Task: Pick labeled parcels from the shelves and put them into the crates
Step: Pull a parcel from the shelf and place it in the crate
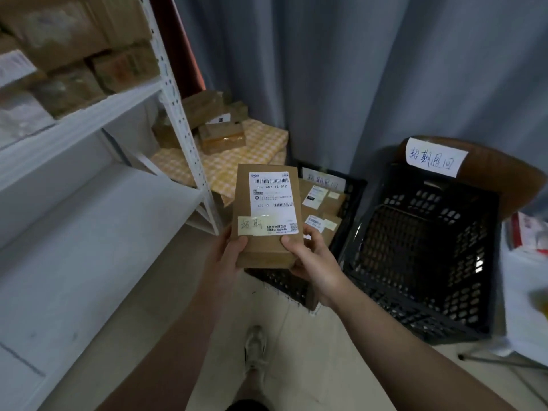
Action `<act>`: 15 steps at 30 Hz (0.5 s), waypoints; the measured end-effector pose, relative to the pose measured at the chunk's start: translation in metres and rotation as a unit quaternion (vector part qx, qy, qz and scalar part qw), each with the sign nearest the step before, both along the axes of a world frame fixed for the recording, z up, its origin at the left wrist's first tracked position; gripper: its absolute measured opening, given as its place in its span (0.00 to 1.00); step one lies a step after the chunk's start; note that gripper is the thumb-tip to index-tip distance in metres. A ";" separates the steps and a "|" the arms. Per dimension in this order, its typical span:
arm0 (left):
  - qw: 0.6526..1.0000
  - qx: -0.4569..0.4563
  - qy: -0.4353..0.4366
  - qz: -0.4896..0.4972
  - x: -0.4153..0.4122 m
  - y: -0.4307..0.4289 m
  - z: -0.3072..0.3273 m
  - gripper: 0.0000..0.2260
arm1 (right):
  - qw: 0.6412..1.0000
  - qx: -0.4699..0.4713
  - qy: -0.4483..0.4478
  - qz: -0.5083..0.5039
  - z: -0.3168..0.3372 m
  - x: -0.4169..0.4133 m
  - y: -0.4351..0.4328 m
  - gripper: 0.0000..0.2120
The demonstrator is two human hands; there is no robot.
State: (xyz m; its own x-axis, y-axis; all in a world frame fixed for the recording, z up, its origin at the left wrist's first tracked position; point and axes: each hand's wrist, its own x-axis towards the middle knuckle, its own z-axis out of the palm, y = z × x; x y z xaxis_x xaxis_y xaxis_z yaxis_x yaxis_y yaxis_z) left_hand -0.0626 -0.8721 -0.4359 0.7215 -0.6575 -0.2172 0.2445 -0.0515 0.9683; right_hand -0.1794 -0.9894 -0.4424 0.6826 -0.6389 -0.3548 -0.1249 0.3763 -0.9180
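Observation:
I hold a flat brown cardboard parcel (pixel 267 185) upright in front of me, its white shipping label and a small handwritten sticker facing me. My left hand (pixel 229 253) grips its lower left corner, thumb on the front. My right hand (pixel 308 256) grips its lower right corner the same way. Behind the parcel a black crate (pixel 351 197) holds several labeled parcels. To its right a larger black crate (pixel 427 247) stands tilted with nothing visible inside; a handwritten paper sign hangs above it.
A white metal shelf unit (pixel 89 161) fills the left, brown boxes (pixel 89 54) on its upper level. More boxes (pixel 221 134) sit on a yellow checked cloth behind it. A grey curtain hangs at the back. A brown chair back rises behind the right crate. My shoe (pixel 255 348) is below.

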 end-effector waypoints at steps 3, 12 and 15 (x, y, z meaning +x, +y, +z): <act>0.998 0.022 0.028 -0.053 0.038 -0.037 -0.007 0.18 | 1.000 0.007 0.013 -0.023 -0.005 0.028 -0.040 0.31; 0.982 0.089 -0.054 -0.156 0.150 -0.170 -0.024 0.16 | 0.992 0.043 0.050 -0.106 -0.026 0.111 -0.166 0.21; 0.974 0.140 -0.050 -0.169 0.173 -0.200 -0.053 0.16 | 0.986 0.051 0.082 -0.137 -0.052 0.129 -0.197 0.21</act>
State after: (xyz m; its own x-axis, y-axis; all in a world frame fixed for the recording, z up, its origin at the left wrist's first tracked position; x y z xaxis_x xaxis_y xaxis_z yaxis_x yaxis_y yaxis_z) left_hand 0.1106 -1.0718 -0.4893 0.5012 -0.7864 -0.3610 0.0722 -0.3777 0.9231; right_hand -0.0509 -1.1861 -0.4948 0.4186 -0.7459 -0.5181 -0.1488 0.5064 -0.8494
